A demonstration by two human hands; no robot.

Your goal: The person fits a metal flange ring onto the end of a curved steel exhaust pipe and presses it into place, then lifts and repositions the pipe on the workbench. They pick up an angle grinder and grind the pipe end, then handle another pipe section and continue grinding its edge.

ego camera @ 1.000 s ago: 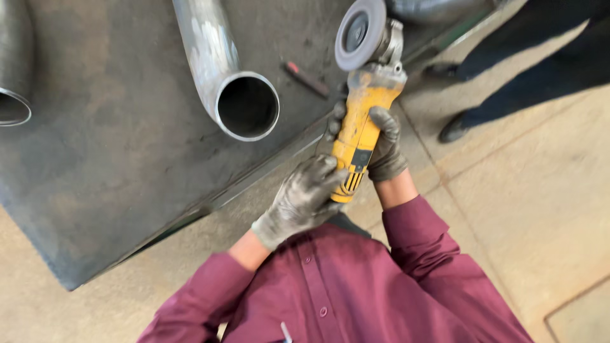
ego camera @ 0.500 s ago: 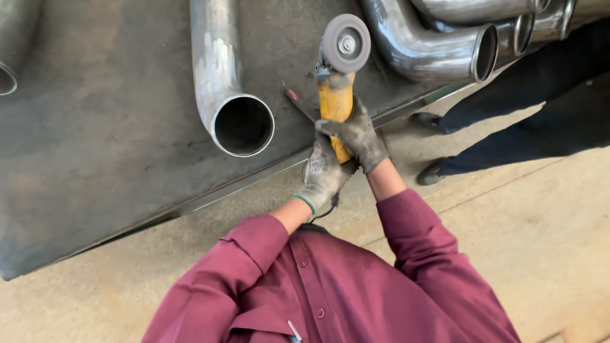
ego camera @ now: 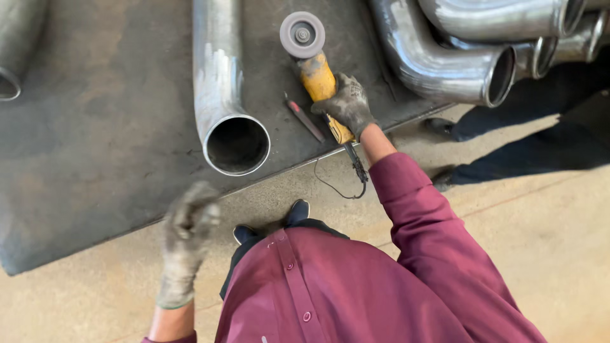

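My right hand (ego camera: 346,105), in a grey work glove, grips the yellow body of an angle grinder (ego camera: 316,76). The grinder lies low over the dark steel table (ego camera: 95,127), its grey flap disc (ego camera: 302,34) pointing away from me and its black cord hanging off the table edge. My left hand (ego camera: 185,238), also gloved and blurred, is off the tool, held over the floor near the table's front edge with fingers loosely apart and nothing in it. A bent steel pipe (ego camera: 219,82) lies left of the grinder, its open end facing me.
A small red-handled tool (ego camera: 304,117) lies on the table between pipe and grinder. Several more curved pipes (ego camera: 445,57) are stacked at the top right, another pipe end (ego camera: 9,82) at far left. A second person's dark legs and shoes (ego camera: 508,146) stand at right.
My left hand has let go of the grinder and dropped back toward me. My right hand alone has carried the grinder down toward the table surface, beside the pipe.
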